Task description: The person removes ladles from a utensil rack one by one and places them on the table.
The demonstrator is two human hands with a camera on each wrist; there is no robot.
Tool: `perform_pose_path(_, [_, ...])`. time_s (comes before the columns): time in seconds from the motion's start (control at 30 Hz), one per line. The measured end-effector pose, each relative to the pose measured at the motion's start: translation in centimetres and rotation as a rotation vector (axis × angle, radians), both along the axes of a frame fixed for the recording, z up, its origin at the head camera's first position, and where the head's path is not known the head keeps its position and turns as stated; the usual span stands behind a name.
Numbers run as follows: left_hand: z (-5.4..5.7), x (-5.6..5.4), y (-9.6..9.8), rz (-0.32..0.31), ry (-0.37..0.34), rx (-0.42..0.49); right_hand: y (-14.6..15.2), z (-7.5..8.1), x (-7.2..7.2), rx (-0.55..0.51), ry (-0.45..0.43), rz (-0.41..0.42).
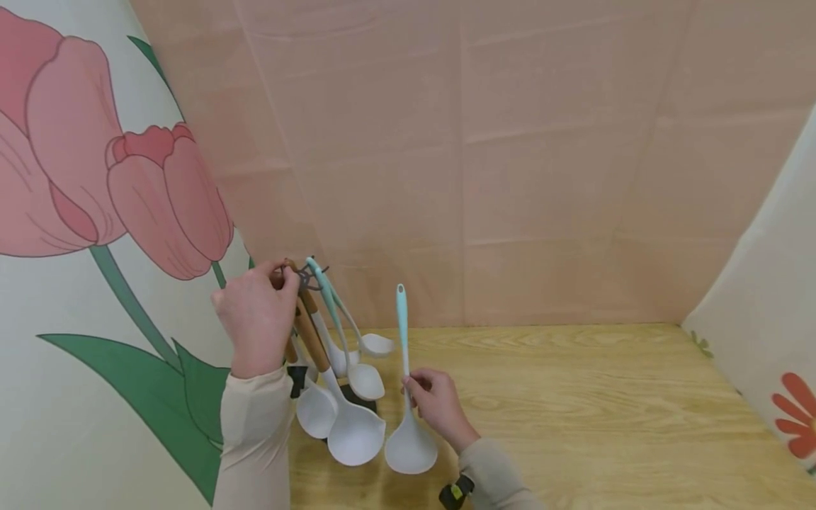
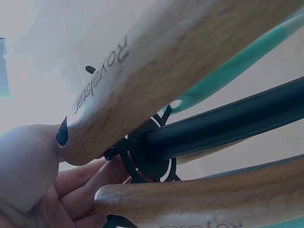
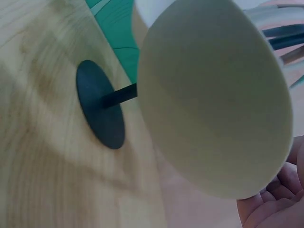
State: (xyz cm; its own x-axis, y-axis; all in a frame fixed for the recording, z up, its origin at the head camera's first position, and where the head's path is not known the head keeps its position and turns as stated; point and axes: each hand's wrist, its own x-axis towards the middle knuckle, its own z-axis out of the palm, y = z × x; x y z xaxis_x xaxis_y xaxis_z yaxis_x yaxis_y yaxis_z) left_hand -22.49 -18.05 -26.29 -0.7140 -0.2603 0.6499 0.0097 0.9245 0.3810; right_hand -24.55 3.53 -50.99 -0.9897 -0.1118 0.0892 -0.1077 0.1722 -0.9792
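Observation:
My left hand grips the top of a black utensil rack; in the left wrist view its fingers curl behind the hooked ring, and the thumb side meets the end of a wooden handle. To the right of the rack, my right hand pinches a ladle at its white neck. This ladle has a mint-green handle with a hole at the top, and it stands upright, bowl down. Its broad pale bowl fills much of the right wrist view and covers part of the rack.
Several white utensils hang from the rack, among them a wood-handled ladle and a mint-handled spoon. The rack's round black base stands on a wood-grain table. A tulip-patterned wall borders the left side.

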Motion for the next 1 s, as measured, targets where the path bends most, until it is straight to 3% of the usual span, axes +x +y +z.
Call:
perform_pose_path(0.57, [-0.2,0.0,0.0,0.030,0.014,-0.059,-0.4,-4.5,-0.6,-0.044,-0.190,-0.080])
perform_pose_path(1.0, [-0.2,0.0,-0.1,0.025,0.028,-0.038,-2.3,-7.7,-1.7,0.007,-0.236,-0.059])
